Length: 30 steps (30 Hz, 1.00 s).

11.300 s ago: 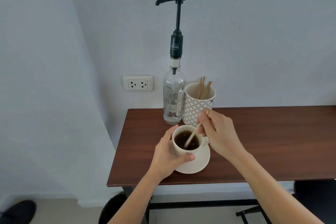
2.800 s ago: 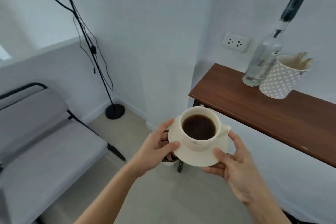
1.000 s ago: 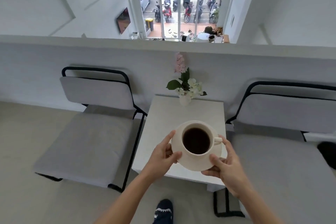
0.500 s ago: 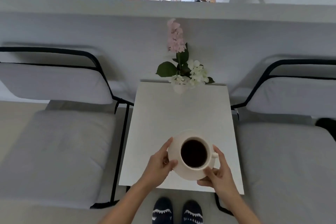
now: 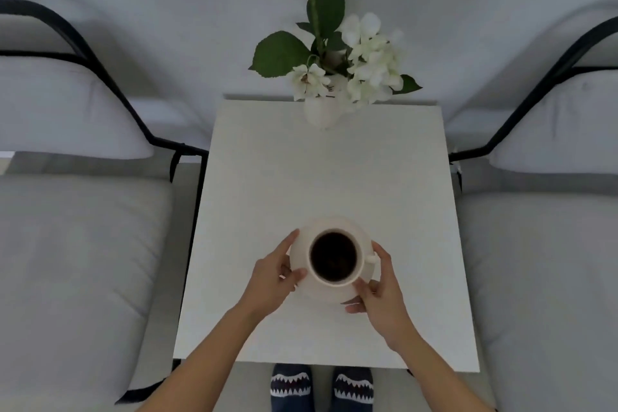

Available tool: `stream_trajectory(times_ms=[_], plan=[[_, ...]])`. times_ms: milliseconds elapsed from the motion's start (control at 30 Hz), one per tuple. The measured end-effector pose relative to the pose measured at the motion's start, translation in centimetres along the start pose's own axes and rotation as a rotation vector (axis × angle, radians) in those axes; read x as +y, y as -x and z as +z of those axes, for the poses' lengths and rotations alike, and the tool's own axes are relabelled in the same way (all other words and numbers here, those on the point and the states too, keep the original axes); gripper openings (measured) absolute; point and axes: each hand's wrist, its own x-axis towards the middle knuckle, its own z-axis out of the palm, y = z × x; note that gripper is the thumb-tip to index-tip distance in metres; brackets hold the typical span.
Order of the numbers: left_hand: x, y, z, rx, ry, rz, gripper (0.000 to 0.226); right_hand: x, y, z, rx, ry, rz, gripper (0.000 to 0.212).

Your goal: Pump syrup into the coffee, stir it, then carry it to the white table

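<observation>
A white cup of dark coffee [image 5: 334, 259] stands on its white saucer [image 5: 301, 244] over the near half of the white table [image 5: 327, 171]. My left hand [image 5: 272, 279] grips the saucer's left rim, thumb on top. On the right rim sits my right hand [image 5: 381, 284], just below the cup's handle. Whether the saucer touches the tabletop or hovers just above it I cannot tell. The syrup bottle and the stirrer are out of view.
A small white vase of white and pink flowers [image 5: 334, 70] stands at the table's far edge against the wall. Grey cushioned chairs with black frames flank the table, left [image 5: 73, 244] and right [image 5: 541, 261]. My feet [image 5: 321, 388] are at the near edge.
I have come closer to the white table and look more steeply down. The cup and saucer, held in both hands, have moved forward over the tabletop and lower.
</observation>
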Motion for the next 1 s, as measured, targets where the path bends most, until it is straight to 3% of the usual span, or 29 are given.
stream_trajectory(times_ms=[467,1000], plan=[[-3.1,-4.3,-0.1,-0.025,-0.058,-0.015,0.076,2.3,-3.8,1.9,0.069,0.112,0.037,0.069],[-1.2,-5.5,-0.8,-0.079,-0.296,-0.058,0.080,1.2,-4.3,2.4,0.095,0.158,0.111,0.070]])
